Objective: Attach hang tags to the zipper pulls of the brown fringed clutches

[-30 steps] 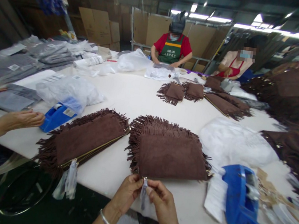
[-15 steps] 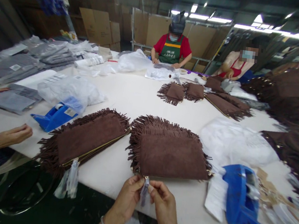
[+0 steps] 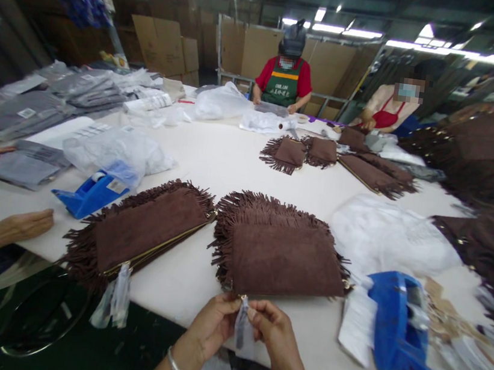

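A brown fringed clutch bag (image 3: 285,260) lies flat before me, its fringe pointing away and its zip edge close to my fingers. From its near left corner hangs a zipper pull wrapped in clear plastic (image 3: 245,330). My left hand (image 3: 214,326) pinches the top of this wrapped pull from the left. On its right side, my right hand (image 3: 271,328) is closed with thumb and fingertips on the plastic. What is inside the plastic is hard to make out. Left of it lies a second fringed clutch bag (image 3: 150,230), with a plastic-wrapped pull (image 3: 120,299) hanging over the table edge.
Blue tape dispensers stand right (image 3: 396,332) and left (image 3: 91,189). Clear plastic bags (image 3: 390,234) lie beyond the right one. A co-worker's hands (image 3: 25,225) are at the left edge, near grey packed bags (image 3: 32,160). Other people work across the white table (image 3: 200,154).
The plastic on the zipper pull now hangs longer and wider below my fingers. Both my hands have shifted slightly down and right. The bags have hardly moved.
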The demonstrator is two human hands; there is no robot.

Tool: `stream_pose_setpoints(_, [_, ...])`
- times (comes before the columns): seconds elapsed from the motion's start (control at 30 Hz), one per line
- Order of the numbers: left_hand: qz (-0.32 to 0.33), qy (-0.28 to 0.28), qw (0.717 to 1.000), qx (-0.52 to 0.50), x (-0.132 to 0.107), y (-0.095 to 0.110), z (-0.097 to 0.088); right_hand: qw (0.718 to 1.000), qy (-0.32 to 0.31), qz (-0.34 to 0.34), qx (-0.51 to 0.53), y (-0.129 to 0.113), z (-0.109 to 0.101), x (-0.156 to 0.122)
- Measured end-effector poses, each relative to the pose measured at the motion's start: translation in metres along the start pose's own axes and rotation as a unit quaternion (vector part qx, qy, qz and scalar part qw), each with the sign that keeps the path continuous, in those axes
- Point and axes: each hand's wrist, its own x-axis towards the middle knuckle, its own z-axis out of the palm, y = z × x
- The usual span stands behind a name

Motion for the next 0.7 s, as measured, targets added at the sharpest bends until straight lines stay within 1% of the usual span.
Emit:
stream_pose_setpoints(0.1, [0.083, 0.035, 0.993, 0.071, -0.006, -0.001, 0.007, 1.000, -0.001, 0.024, 0.013, 0.002, 0.000, 0.001])
stream_pose_setpoints(0.13, [0.102, 0.044, 0.990, 0.086, -0.008, -0.001, 0.010, 0.999, -0.005, 0.034, 0.016, 0.003, -0.001, 0.001])
stream_pose_setpoints(0.2, [0.121, 0.046, 0.987, 0.099, -0.011, -0.002, 0.014, 0.998, -0.021, 0.054, 0.028, 0.005, -0.002, 0.000])
stream_pose_setpoints(0.3, [0.118, 0.010, 0.989, 0.089, -0.014, -0.001, 0.018, 0.994, -0.048, 0.078, 0.053, 0.006, -0.004, -0.001])
stream_pose_setpoints(0.37, [0.109, -0.022, 0.992, 0.066, -0.015, 0.001, 0.017, 0.992, -0.056, 0.086, 0.068, 0.006, -0.005, -0.001])
stream_pose_setpoints(0.43, [0.096, -0.043, 0.993, 0.048, -0.016, 0.005, 0.017, 0.991, -0.058, 0.089, 0.080, 0.006, -0.005, -0.001])
stream_pose_setpoints(0.53, [0.078, -0.065, 0.993, 0.063, -0.015, 0.009, 0.017, 0.989, -0.064, 0.095, 0.094, 0.006, -0.004, 0.001])
stream_pose_setpoints(0.6, [0.072, -0.072, 0.992, 0.079, -0.014, 0.009, 0.017, 0.988, -0.067, 0.096, 0.102, 0.007, -0.003, 0.001])
stream_pose_setpoints(0.7, [0.083, -0.052, 0.992, 0.086, -0.011, 0.005, 0.017, 0.990, -0.067, 0.072, 0.098, 0.010, -0.003, 0.001])
